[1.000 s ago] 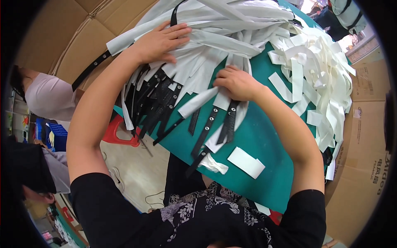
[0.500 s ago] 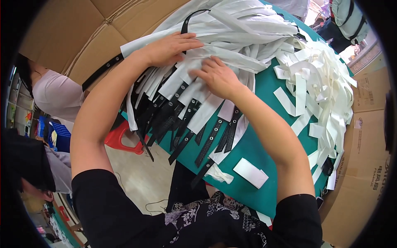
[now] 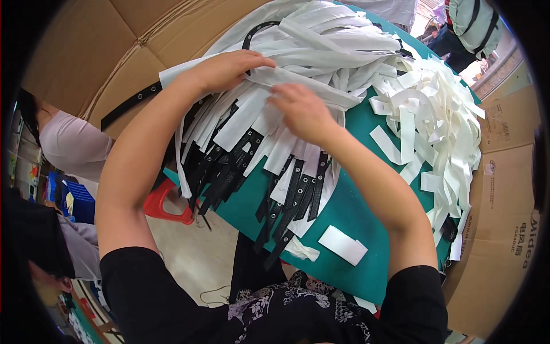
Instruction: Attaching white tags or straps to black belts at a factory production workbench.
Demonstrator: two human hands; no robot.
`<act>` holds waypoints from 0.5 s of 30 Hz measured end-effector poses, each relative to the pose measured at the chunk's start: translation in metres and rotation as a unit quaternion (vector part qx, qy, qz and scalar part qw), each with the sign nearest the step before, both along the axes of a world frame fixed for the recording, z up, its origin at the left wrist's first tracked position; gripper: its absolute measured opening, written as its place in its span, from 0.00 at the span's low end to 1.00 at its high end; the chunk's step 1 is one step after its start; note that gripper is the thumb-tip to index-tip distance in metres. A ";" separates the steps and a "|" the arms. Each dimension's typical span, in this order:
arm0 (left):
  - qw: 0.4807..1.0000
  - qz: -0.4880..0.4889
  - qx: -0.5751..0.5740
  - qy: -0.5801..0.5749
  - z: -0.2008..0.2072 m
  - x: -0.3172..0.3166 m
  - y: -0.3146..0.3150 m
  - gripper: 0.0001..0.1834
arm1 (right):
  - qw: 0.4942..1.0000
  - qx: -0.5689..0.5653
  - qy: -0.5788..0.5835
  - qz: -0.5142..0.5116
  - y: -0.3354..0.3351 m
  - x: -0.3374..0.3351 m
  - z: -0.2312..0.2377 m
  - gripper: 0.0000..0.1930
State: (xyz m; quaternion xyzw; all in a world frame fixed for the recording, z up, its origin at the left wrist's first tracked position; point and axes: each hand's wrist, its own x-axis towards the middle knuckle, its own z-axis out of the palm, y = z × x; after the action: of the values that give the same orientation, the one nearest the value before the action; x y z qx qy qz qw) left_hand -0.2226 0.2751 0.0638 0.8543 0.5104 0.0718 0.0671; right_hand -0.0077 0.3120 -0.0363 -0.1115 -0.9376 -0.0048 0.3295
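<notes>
A large pile of black belts (image 3: pixel 229 175) with metal eyelets lies over the near left of the table, many sleeved in flat white strips (image 3: pixel 240 123). My left hand (image 3: pixel 232 69) rests on the upper part of the pile, fingers stretched to the right over the white sleeves; its thumb is hidden. Right of it and a little nearer, my right hand (image 3: pixel 301 112) is over the sleeves with bent fingers, smeared by motion. Whether it grips a sleeve does not show. Below both hands the black belt ends fan out toward the near table edge.
The green table (image 3: pixel 366 172) carries a heap of loose white strips (image 3: pixel 435 126) on the right and a folded white piece (image 3: pixel 342 245) near the front. Cardboard (image 3: pixel 74 51) stands at the far left, a carton (image 3: pixel 504 218) at the right. A red stool (image 3: pixel 166 203) and another person (image 3: pixel 77 137) are left.
The belt ends below my hands have shifted and spread differently, several lying farther right and nearer. My right hand has moved slightly nearer; my left hand stays at the pile's upper part.
</notes>
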 end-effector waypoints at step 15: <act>0.998 -0.032 0.042 0.029 -0.003 -0.006 0.007 0.21 | 0.991 0.028 -0.120 0.058 0.028 0.103 -0.039 0.19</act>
State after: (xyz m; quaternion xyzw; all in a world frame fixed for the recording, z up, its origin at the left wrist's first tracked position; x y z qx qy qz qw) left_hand -0.2284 0.2818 0.0610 0.8740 0.4810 0.0664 0.0184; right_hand 0.0956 0.3404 -0.0754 -0.0463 -0.9746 -0.0256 0.2176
